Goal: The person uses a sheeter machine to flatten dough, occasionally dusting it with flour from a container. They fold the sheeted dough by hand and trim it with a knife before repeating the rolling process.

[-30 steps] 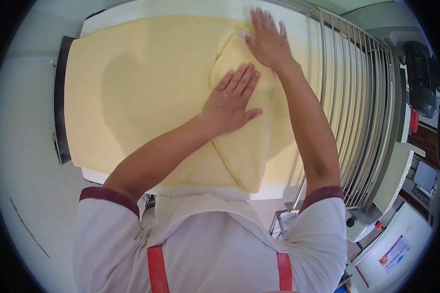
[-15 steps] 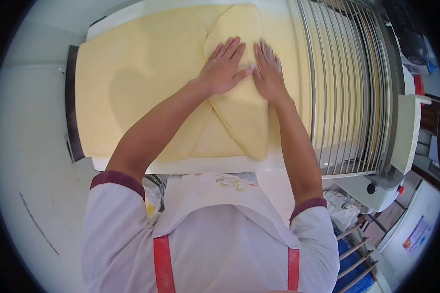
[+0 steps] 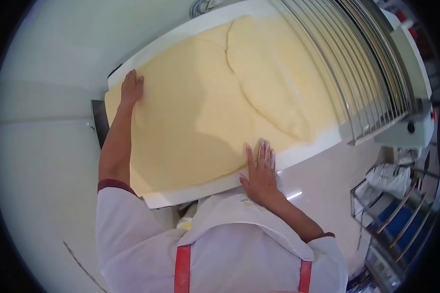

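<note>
A wide pale-yellow sheet of dough [image 3: 181, 112] covers most of the white work surface [image 3: 161, 199], with a folded flap [image 3: 269, 78] lying over its right part. At the sheet's far left edge rests my left hand [image 3: 132, 89], palm down, its fingers extended and holding nothing. My right hand [image 3: 261, 173] is on the near edge of the dough, below the flap, with its fingers spread and whitish powder on them. Nothing is held in it.
A metal bar grille [image 3: 357, 68] stands over the right end of the surface, beside the machine's pale housing [image 3: 415, 73]. A dark metal plate [image 3: 100, 122] is at the left end. A white plastic bag [image 3: 388, 179] and a rack [image 3: 401, 224] are at the lower right.
Both hands have left the folded flap. My left hand moved to the sheet's left edge, my right hand down to its near edge. The whole view has turned and shifted.
</note>
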Available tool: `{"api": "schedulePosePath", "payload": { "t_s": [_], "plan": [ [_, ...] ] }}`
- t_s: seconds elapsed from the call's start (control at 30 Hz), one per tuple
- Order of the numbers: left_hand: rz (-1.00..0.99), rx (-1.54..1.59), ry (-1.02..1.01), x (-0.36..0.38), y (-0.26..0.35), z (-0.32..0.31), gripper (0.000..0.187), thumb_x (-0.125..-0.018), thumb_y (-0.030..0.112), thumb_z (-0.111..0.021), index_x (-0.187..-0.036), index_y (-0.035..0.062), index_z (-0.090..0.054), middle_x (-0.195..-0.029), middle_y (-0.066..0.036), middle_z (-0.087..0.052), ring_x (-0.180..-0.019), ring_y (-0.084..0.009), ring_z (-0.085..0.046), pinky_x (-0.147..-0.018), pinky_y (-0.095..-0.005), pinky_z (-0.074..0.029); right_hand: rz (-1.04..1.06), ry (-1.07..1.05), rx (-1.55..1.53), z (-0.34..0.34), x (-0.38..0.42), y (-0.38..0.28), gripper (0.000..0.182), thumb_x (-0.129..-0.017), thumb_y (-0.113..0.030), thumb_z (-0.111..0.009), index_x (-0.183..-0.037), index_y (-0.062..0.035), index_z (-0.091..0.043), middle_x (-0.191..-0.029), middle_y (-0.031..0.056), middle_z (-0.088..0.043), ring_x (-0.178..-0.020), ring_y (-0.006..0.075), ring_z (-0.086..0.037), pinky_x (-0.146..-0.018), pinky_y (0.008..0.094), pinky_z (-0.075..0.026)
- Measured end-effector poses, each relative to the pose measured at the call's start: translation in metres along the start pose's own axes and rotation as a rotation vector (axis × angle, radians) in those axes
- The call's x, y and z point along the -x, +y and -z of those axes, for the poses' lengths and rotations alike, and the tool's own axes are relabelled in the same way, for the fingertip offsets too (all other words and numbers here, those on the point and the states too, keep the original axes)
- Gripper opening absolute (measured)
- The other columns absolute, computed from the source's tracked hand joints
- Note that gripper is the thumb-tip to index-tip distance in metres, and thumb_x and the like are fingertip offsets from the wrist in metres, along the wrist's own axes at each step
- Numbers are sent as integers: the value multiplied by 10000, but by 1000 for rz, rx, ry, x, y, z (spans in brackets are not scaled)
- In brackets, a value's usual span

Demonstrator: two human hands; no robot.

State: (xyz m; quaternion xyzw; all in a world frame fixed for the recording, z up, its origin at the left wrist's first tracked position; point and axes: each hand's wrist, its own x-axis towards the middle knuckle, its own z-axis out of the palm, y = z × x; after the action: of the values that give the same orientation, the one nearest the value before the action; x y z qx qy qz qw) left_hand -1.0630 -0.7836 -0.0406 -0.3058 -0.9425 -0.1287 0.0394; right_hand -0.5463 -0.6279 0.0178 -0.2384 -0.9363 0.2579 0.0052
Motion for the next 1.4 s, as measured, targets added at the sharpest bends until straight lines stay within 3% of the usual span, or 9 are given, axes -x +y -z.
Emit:
{"api": "schedulePosePath", "payload": {
  "t_s": [0.1, 0.23, 0.33, 0.5, 1.03, 1.13, 1.23, 1.3, 1.4],
  "plan": [
    [-69, 37, -46, -14, 9, 24, 429, -910, 331, -585, -1208, 23, -553, -1207, -159, -584, -1138, -321, -540, -966, -420, -421, -7, 278, -369, -35, 0, -29, 614, -842, -76, -589, -1395, -15, -329, -1468, 258, -286, -1368, 369, -295, -1134, 485, -233],
    [-41, 251, -151, -33, -3, 37, 345, -889, 360, -625, -992, 31, -612, -917, -105, -667, -818, -301, -610, -785, -390, -477, -384, 806, -1768, -70, 0, -80, 627, -854, 84, -504, -1421, -12, -253, -1402, 170, -396, -1311, 229, -394, -1086, 351, -338],
    [-237, 479, -85, -55, -24, 29, 421, -896, 423, -600, -843, 6, -599, -748, -124, -635, -672, -311, -565, -675, -398, -454, -457, 761, -1685, -101, 11, -135, 673, -822, 120, -493, -1428, -76, -275, -1381, 135, -403, -1242, 195, -453, -934, 277, -454],
    [-323, 178, -286, -63, -78, 29, 606, -919, 534, -504, -713, -31, -577, -666, -203, -573, -628, -344, -542, -624, -446, -415, -713, 319, -1239, -115, 1, -194, 286, -838, 20, -651, -1113, -51, -620, -909, -20, -585, -605, 20, -419, -538, 190, -344],
    [-207, 29, -291, -23, -159, 59, 496, -892, 465, -602, -768, -15, -593, -683, -181, -583, -602, -334, -523, -607, -441, -415, -554, 61, -1154, -150, 7, -211, 322, -863, -123, -657, -1179, -82, -608, -716, -33, -594, -506, 14, -410, -487, 197, -366],
    [-138, 50, -153, -2, -123, 72, 395, -886, 396, -630, -995, 17, -609, -926, -179, -641, -825, -343, -593, -751, -449, -455, -682, -415, -1099, -80, -1, -197, 359, -859, -117, -647, -1218, -111, -630, -744, -10, -644, -553, 14, -459, -514, 204, -400],
    [-542, 112, 256, 6, -99, 31, 534, -887, 348, -631, -1280, 17, -490, -1245, -204, -554, -1150, -375, -520, -972, -473, -398, -438, -380, -600, -41, 5, -126, 333, -861, -130, -621, -1191, -129, -668, -759, 66, -678, -626, 51, -554, -600, 242, -486],
    [-613, 165, 151, 14, -45, 9, 684, -896, 358, -614, -1402, -24, -356, -1397, -243, -426, -1319, -395, -379, -1095, -486, -281, -409, 251, -353, -24, -14, -65, 254, -820, -61, -656, -1070, -57, -699, -830, 133, -697, -738, 186, -670, -724, 317, -532],
    [-556, 127, 24, 14, 65, -22, 714, -927, 421, -544, -1460, 24, -284, -1499, -232, -297, -1416, -358, -245, -1142, -496, -197, -179, 385, 129, 26, -68, 4, 509, -776, -219, -732, -1246, -99, -576, -1265, 163, -546, -1196, 357, -488, -981, 471, -393]
  ]
}}
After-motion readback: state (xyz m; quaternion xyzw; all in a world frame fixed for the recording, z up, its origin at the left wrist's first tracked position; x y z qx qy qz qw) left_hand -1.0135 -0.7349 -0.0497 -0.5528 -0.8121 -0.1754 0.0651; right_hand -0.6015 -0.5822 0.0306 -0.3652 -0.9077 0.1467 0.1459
